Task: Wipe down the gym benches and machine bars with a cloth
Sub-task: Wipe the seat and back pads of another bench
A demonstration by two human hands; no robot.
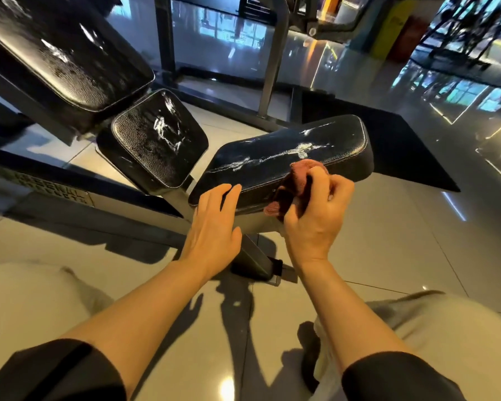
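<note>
We are gripping the red cloth (pixel 300 180) in our right hand (pixel 315 215), fingers curled round it, just right of the frame's centre, and pressing it onto the near edge of the nearest bench pad (pixel 278 157). Our left hand (pixel 214 224) is lying beside it with the fingers straight and together, the tips touching the pad's near corner and holding nothing.

White streaks, likely cleaner or wet glare, are crossing the pad's top beyond the cloth. The cloth is bunched into a small wad, so we are probably risking smearing those streaks about rather than lifting them, and missing the far edge. A tail of the cloth is hanging below the pad, where it could catch on the frame post (pixel 255 259) underneath.

Moving left, the middle pad (pixel 154 143) is showing its own white streaks, and the long back pad (pixel 61 53) in the upper left too; both look unwiped and could easily be skipped. The glossy tiled floor (pixel 417 256) could turn slippery under drips.

There is raised lettering on the dark frame rail (pixel 52 192) at the left edge, but we cannot read it.
</note>
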